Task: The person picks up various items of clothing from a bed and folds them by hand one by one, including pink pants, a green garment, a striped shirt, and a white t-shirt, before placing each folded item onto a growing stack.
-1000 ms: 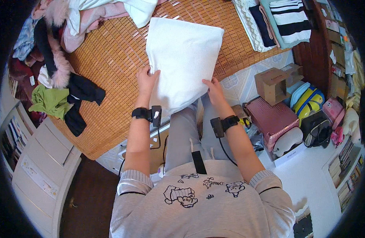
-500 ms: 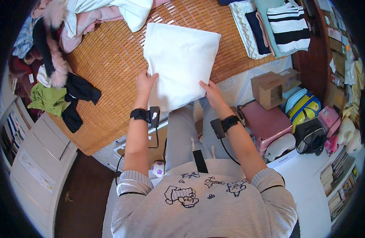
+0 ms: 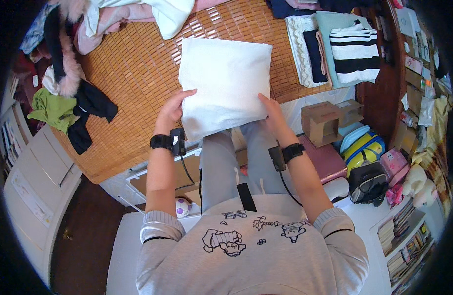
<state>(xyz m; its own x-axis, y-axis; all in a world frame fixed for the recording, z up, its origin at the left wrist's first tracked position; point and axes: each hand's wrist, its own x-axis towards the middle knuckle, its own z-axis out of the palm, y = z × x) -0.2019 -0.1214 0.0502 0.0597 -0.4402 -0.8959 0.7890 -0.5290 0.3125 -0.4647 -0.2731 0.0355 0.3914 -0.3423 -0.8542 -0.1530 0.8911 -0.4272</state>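
Observation:
A folded white cloth [image 3: 225,83], roughly square, lies over the near part of the woven mat and reaches to my knees. Its left edge is gripped by my left hand [image 3: 173,106], thumb on top and the other fingers out of sight beneath. On the opposite edge, near the lower right corner, my right hand [image 3: 272,112] has the same hold, with its thumb on the upper face. The cloth's near edge sags slightly between the two hands. Whether it is a garment or a plain sheet of fabric I cannot tell.
Folded clothes, including a striped black-and-white one [image 3: 354,54], lie at the far right of the woven mat [image 3: 133,88]. Loose clothes, with a green one [image 3: 53,109], heap at the left. Cardboard boxes [image 3: 321,123] and a dark red suitcase [image 3: 325,160] stand at the right.
The cloth's far edge has come nearer and lower, and it looks flatter and squarer. Both hands have shifted slightly outward along its sides. My view has shifted a little.

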